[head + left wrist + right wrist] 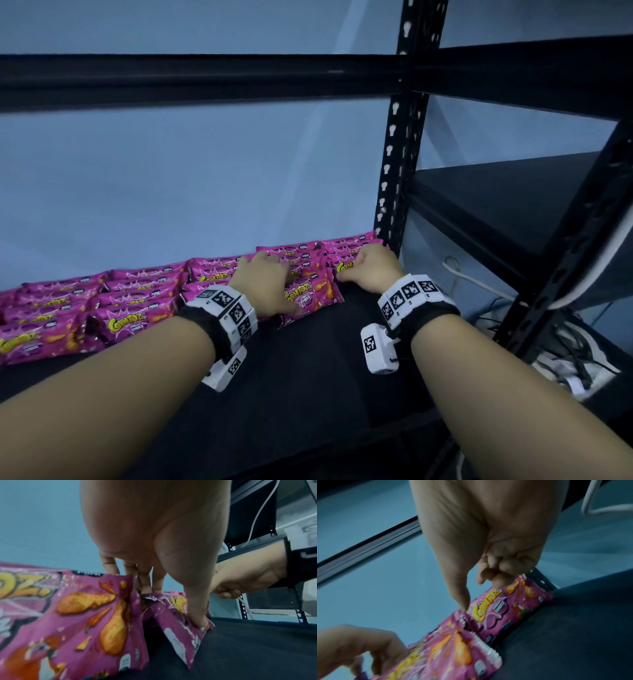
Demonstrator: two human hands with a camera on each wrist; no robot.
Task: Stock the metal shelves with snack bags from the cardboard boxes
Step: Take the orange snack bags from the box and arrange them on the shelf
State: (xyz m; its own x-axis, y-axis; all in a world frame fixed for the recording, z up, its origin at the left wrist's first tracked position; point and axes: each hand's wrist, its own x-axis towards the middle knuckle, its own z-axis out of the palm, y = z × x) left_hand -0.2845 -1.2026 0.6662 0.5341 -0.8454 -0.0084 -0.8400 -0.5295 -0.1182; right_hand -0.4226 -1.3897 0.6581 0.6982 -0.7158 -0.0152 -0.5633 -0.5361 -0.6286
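Shelf [308,359]: back row filled with pink snack bags [130,308]; front unfilled.
Left hand [263,277]: pinched on one bag [176,615].
Right hand [371,265]: curled, thumb touching end bag [510,608].

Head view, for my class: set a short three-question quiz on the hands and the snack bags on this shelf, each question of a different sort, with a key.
1. True or false: both hands are on the pink bags at the back of the shelf.
2. Multiple choice: the stack under the right hand lies next to
A. the black upright post
B. a cardboard box
C. the shelf's front edge
3. Fill in: the left hand's thumb presses on a ____.

Key: 1 true; 2 A; 3 bag
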